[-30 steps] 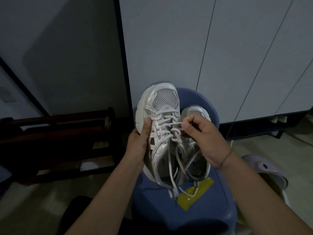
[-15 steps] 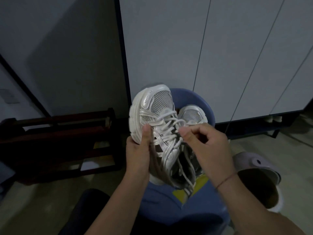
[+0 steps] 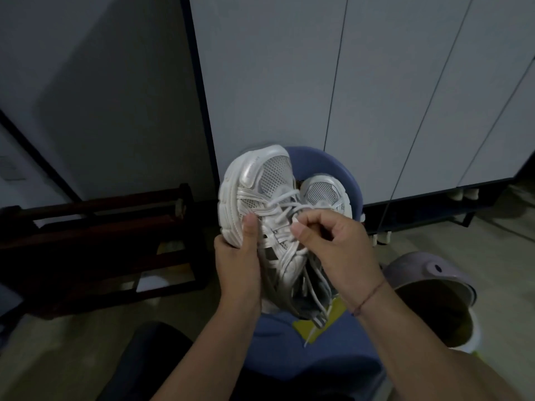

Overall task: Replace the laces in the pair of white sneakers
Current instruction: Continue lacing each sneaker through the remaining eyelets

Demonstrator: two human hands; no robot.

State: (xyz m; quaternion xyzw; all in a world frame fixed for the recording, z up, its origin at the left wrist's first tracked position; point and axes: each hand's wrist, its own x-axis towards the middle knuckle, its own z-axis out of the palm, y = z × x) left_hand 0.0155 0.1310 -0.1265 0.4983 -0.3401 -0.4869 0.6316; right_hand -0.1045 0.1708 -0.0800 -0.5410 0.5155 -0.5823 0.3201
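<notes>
The left hand (image 3: 237, 264) grips the first white sneaker (image 3: 260, 180) by its side, thumb pressed on the upper, toe pointing away and held tilted above the blue stool (image 3: 318, 160). The right hand (image 3: 338, 253) pinches a white lace (image 3: 285, 217) between thumb and forefinger at the eyelet rows. The second sneaker (image 3: 324, 192) lies on the stool, just beside the first.

A thin reddish cord bracelet (image 3: 371, 295) circles the bare right wrist.
</notes>
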